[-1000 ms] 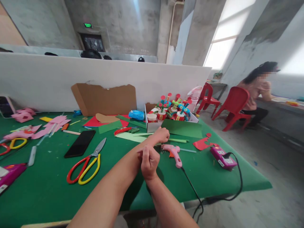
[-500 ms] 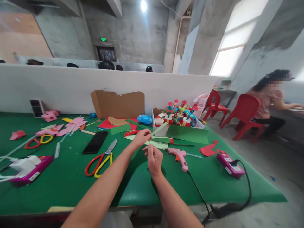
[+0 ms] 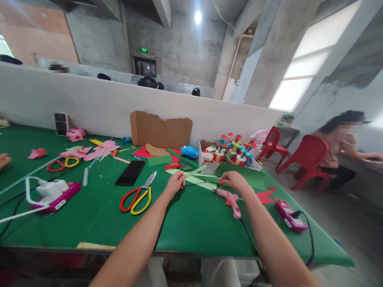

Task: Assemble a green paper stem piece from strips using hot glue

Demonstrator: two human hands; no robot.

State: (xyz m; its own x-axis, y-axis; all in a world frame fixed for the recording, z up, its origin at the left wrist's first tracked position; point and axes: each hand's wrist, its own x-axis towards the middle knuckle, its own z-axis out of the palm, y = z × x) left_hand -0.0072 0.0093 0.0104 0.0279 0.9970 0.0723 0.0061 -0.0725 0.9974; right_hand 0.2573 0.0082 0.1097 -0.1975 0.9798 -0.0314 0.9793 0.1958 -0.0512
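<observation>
My left hand (image 3: 174,183) pinches one end of a pale green paper strip (image 3: 197,181) on the table; my right hand (image 3: 235,180) closes on a darker strip's end; the glue gun (image 3: 229,198) just beside could smear or scorch them.

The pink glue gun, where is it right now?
In the head view, the pink glue gun lies on the green table, just below the right hand, left of the red paper cutout.

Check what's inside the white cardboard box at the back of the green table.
The white cardboard box holds small red-and-white paper cups topped with colourful spiralled paper figures. Its near wall and the cups hide the box floor and anything lower down.
</observation>
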